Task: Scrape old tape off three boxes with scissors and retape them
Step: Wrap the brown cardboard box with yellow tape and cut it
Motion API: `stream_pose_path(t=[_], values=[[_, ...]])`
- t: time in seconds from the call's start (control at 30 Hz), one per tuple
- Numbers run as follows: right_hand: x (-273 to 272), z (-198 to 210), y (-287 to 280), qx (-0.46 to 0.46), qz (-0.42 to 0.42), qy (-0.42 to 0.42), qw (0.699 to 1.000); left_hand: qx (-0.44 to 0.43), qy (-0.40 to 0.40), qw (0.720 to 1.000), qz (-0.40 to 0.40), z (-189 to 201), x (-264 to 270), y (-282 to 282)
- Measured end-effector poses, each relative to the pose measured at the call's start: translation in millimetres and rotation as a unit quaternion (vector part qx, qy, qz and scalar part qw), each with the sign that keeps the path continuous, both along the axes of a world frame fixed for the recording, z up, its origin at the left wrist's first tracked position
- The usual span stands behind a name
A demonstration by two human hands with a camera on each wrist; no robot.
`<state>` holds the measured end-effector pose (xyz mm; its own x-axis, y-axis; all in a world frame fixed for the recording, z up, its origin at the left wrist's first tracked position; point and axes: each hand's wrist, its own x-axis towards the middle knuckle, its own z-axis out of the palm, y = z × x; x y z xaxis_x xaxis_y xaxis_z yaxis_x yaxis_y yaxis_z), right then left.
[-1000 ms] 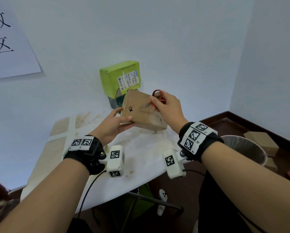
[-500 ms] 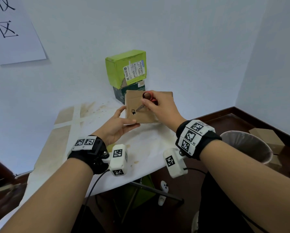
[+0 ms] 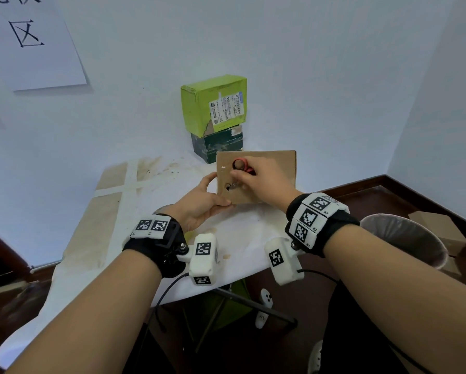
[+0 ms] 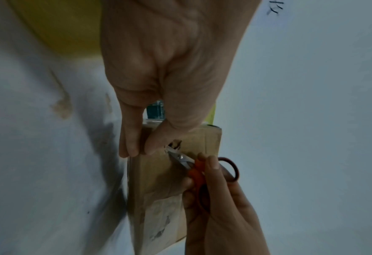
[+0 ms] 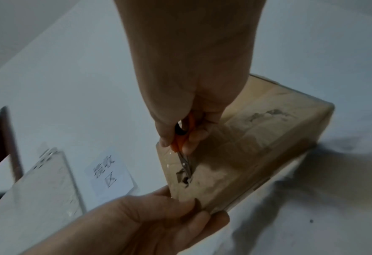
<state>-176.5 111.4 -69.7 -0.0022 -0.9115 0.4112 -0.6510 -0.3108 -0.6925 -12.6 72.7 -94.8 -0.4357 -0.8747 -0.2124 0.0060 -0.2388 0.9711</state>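
My right grip pinches red-handled scissors, blade tips on torn patch of brown box. My left grip clamps box's near-left corner, thumb on top face. Box rests on white-covered table. Behind it, green box stacked on dark box at wall.
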Motion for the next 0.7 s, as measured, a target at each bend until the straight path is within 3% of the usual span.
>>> stream_pose_path(t=[0.13, 0.2, 0.27, 0.4, 0.5, 0.7], values=[[-4, -7, -5, 0.040, 0.004, -0.089, 0.995, -0.102, -0.154, 0.983, -0.018, 10, 0, -2], [-4, -8, -7, 0.058, 0.018, -0.126, 0.990, -0.199, -0.261, 0.944, -0.018, 18, 0, -1], [-4, -9, -8, 0.074, 0.026, -0.161, 0.984, -0.298, -0.351, 0.887, -0.020, 22, 0, -3], [-3, -8, -9, 0.100, 0.045, -0.226, 0.968, -0.414, -0.367, 0.832, -0.051, 22, -1, -4], [-3, -10, -10, 0.110, 0.034, -0.252, 0.961, -0.448, -0.400, 0.795, -0.092, 21, -4, -3], [-6, -13, -10, 0.126, 0.034, -0.288, 0.949, -0.463, -0.443, 0.763, -0.083, 13, -10, -4]])
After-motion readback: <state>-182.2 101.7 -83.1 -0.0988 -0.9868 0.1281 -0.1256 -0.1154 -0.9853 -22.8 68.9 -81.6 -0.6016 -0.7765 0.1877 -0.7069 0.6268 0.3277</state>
